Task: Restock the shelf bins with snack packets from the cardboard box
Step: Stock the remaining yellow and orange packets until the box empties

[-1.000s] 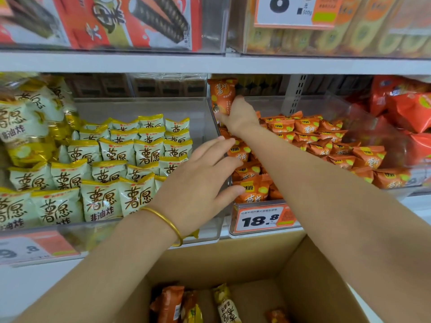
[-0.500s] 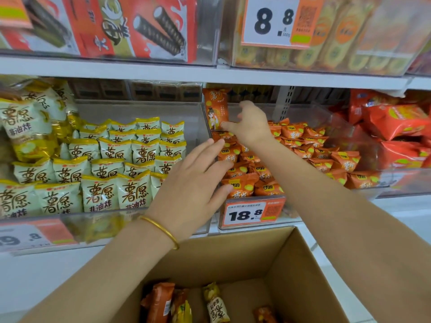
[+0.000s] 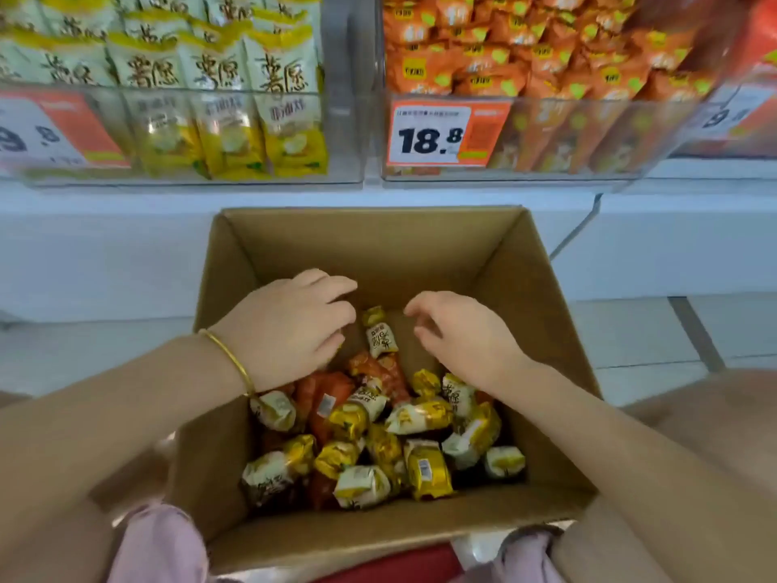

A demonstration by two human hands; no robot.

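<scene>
Packets (image 3: pixel 378 435) heaped loose in cardboard box (image 3: pixel 370 229), below shelf bins (image 3: pixel 345 98). Left grip (image 3: pixel 290 326) and right grip (image 3: pixel 462 334) hover loosely curled, empty, flanking one yellow packet (image 3: pixel 380 336); likely next pick.

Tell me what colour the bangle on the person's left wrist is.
Gold: a thin, plain bangle, seen best in the head view.

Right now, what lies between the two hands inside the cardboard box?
In the head view, one yellow-and-white snack packet lies between the left hand and right hand.
</scene>
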